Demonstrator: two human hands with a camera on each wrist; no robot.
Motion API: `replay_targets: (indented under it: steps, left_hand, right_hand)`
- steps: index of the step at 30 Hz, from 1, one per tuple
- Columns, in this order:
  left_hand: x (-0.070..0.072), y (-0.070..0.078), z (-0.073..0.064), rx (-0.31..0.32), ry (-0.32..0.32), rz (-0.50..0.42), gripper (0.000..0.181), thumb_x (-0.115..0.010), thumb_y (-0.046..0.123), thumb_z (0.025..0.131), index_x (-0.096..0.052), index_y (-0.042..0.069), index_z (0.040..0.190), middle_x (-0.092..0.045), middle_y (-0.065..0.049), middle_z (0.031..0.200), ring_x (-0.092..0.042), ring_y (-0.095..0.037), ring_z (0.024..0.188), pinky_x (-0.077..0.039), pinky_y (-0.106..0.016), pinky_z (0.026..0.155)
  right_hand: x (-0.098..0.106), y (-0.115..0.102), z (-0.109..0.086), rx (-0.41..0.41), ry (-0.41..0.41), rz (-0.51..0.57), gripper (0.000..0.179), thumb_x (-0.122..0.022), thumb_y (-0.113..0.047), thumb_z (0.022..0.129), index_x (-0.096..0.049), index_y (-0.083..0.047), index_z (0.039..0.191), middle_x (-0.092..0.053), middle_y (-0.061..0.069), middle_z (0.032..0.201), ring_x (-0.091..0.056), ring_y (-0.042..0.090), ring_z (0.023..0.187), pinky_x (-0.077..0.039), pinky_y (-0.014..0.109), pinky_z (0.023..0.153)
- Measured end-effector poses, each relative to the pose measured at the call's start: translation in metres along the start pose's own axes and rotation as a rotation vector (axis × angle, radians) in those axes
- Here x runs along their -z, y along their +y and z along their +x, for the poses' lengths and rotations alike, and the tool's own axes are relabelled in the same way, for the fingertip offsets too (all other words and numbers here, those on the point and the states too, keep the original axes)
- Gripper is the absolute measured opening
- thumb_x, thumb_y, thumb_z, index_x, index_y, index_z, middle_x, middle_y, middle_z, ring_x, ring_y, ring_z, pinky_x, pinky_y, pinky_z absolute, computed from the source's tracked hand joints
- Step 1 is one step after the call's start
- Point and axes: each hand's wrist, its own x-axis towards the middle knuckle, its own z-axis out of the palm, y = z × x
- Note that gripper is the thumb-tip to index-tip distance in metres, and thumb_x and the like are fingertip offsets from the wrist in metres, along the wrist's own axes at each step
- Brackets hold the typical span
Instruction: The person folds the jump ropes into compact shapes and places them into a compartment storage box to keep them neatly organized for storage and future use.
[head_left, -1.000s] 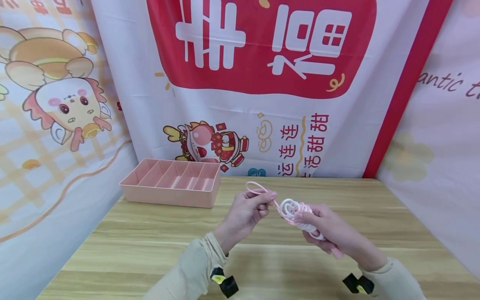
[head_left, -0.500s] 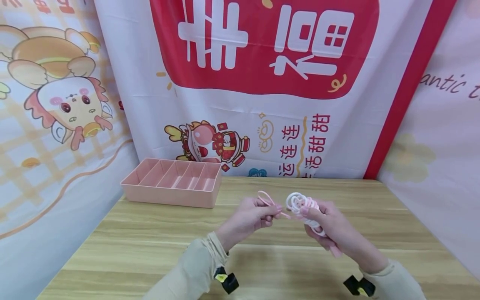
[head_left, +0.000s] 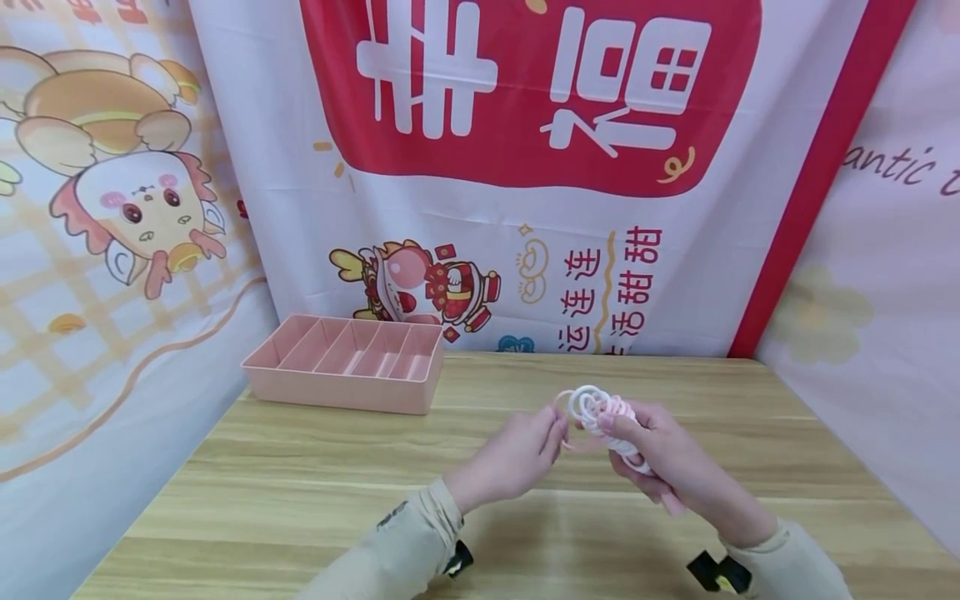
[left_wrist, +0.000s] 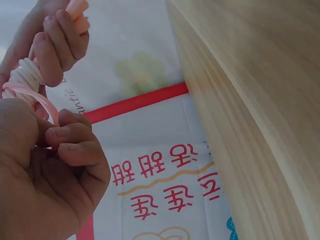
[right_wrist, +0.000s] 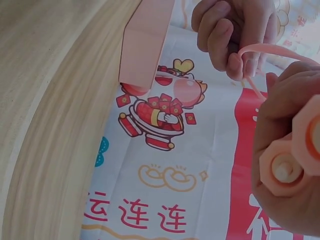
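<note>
A jump rope (head_left: 591, 405) with white and pink cord is bundled in coils at mid-table, held above the wood. My right hand (head_left: 667, 454) grips the bundle, its thumb lying over the coils. Two pink eight-sided handles (right_wrist: 281, 169) stick out of that hand in the right wrist view. Just left of the bundle, my left hand (head_left: 517, 454) pinches a strand of pink cord (left_wrist: 44, 102) that loops across from the coils. In the head view the left fingertips are mostly hidden behind the back of the hand.
A pink divided box (head_left: 337, 392) stands at the back left of the wooden table (head_left: 315, 500). Printed cloth hangings (head_left: 420, 208) close off the back and both sides. Black-and-yellow pieces (head_left: 720, 572) sit at the wrists.
My left hand has moved right, up against the coils, and turned so its back shows. The strand it pinches has come closer to the bundle. The right hand shifted slightly right, then stayed.
</note>
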Motion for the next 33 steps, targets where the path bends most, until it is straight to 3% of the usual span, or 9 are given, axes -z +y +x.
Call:
replay_targets:
  steps: [4,9,14,20,24,27,33]
  left_hand:
    - [0.0003,0.0008,-0.0006,-0.069,0.043,0.183,0.018,-0.04,0.019,0.108,-0.055,0.009,0.108,-0.046,0.008,0.064,-0.043,-0.004,0.049,-0.038,-0.018,0.043]
    - [0.0009,0.0017,-0.0015,-0.143,0.135,0.386,0.017,-0.041,0.02,0.107,-0.053,0.009,0.103,-0.04,0.009,0.058,-0.04,-0.005,0.046,-0.032,-0.019,0.04]
    - [0.0013,0.0028,-0.0026,-0.181,0.209,0.518,0.015,-0.045,0.021,0.106,-0.051,0.01,0.098,-0.036,0.009,0.057,-0.036,-0.005,0.044,-0.027,-0.02,0.037]
    - [0.0013,0.0015,-0.0031,-0.238,0.281,0.671,0.012,-0.051,0.018,0.103,-0.051,0.011,0.093,-0.034,0.01,0.056,-0.034,-0.005,0.043,-0.023,-0.02,0.035]
    - [0.0021,0.0014,-0.0032,-0.266,0.299,0.668,0.011,-0.053,0.016,0.102,-0.052,0.01,0.093,-0.035,0.01,0.058,-0.033,-0.004,0.043,-0.023,-0.018,0.035]
    - [0.0031,0.0017,-0.0033,-0.283,0.291,0.605,0.011,-0.053,0.015,0.103,-0.054,0.009,0.094,-0.038,0.009,0.06,-0.033,-0.003,0.044,-0.023,-0.015,0.036]
    - [0.0028,-0.0007,-0.0028,-0.36,0.266,0.483,0.006,-0.054,0.01,0.102,-0.055,0.005,0.099,-0.054,0.003,0.074,-0.04,-0.002,0.052,-0.033,-0.01,0.044]
  right_hand:
    - [0.0006,0.0002,0.0002,-0.038,-0.009,0.01,0.033,-0.049,-0.027,0.105,-0.05,0.006,0.106,-0.05,0.004,0.056,-0.037,0.006,0.034,-0.031,0.02,0.031]
    - [0.0034,0.0008,-0.0002,-0.082,-0.024,0.036,0.037,-0.049,-0.03,0.105,-0.049,0.007,0.106,-0.05,0.003,0.057,-0.037,0.006,0.035,-0.031,0.02,0.032]
    - [0.0058,0.0019,-0.0007,-0.106,-0.044,0.046,0.036,-0.05,-0.03,0.104,-0.055,0.006,0.102,-0.049,0.003,0.057,-0.035,0.005,0.035,-0.03,0.02,0.032]
    - [0.0063,0.0031,-0.0006,-0.137,-0.046,0.042,0.042,-0.05,-0.032,0.104,-0.052,0.009,0.112,-0.05,0.002,0.059,-0.035,0.005,0.036,-0.031,0.019,0.032]
    - [0.0059,0.003,-0.0012,-0.123,-0.05,0.035,0.041,-0.05,-0.031,0.104,-0.052,0.009,0.113,-0.05,0.003,0.058,-0.034,0.004,0.036,-0.03,0.019,0.032]
    - [0.0055,0.0028,-0.0005,-0.126,-0.039,0.028,0.04,-0.05,-0.032,0.104,-0.053,0.008,0.111,-0.05,0.003,0.058,-0.034,0.004,0.035,-0.03,0.019,0.031]
    - [0.0063,0.001,-0.0008,-0.155,-0.013,0.002,0.042,-0.051,-0.034,0.104,-0.053,0.007,0.108,-0.05,0.003,0.058,-0.035,0.005,0.036,-0.031,0.019,0.031]
